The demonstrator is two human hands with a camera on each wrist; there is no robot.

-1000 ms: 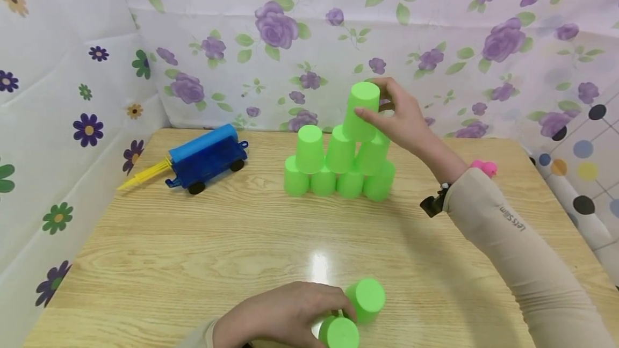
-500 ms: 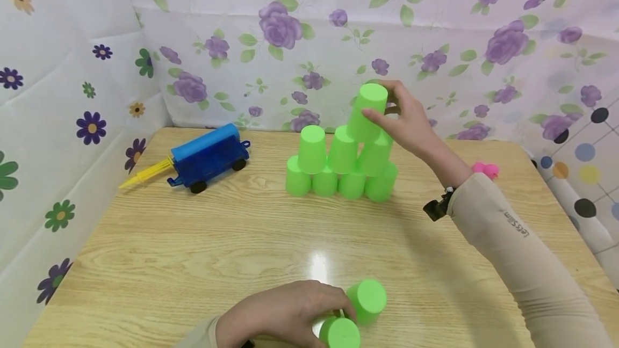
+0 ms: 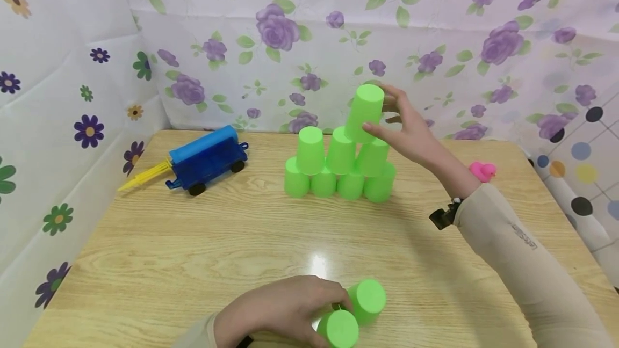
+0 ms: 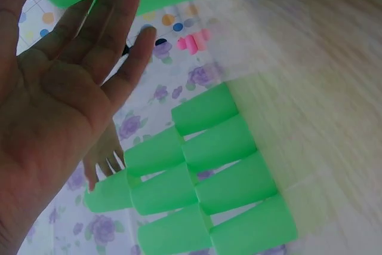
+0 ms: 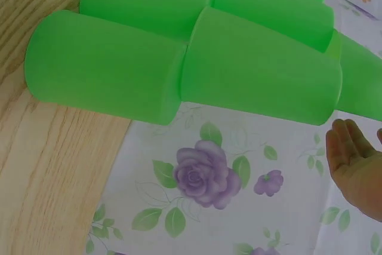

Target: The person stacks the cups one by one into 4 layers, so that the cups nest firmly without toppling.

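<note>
Upside-down green cups form a stack at the back: a bottom row point(image 3: 324, 184) of several, and three cups point(image 3: 310, 149) above. A single top cup point(image 3: 366, 114) stands over the middle and right ones. My right hand point(image 3: 411, 133) is beside that top cup, thumb at its lower front. In the right wrist view, the right hand's fingers point(image 5: 343, 147) are nearly straight, close to the cup. At the front, my left hand point(image 3: 290, 305) holds a green cup point(image 3: 339, 329) between thumb and fingers. Another green cup point(image 3: 367, 299) stands right beside it.
A blue toy wagon point(image 3: 208, 160) with a yellow-tipped piece point(image 3: 145, 174) stands at the back left of the wooden table point(image 3: 193, 251). A small pink toy point(image 3: 482, 171) sits at the back right. Flower-patterned cloth point(image 3: 208, 31) hangs behind.
My right hand has loosened around the top cup and drawn slightly right, its fingers now farther from the cup. The left hand and its cup have barely shifted.
</note>
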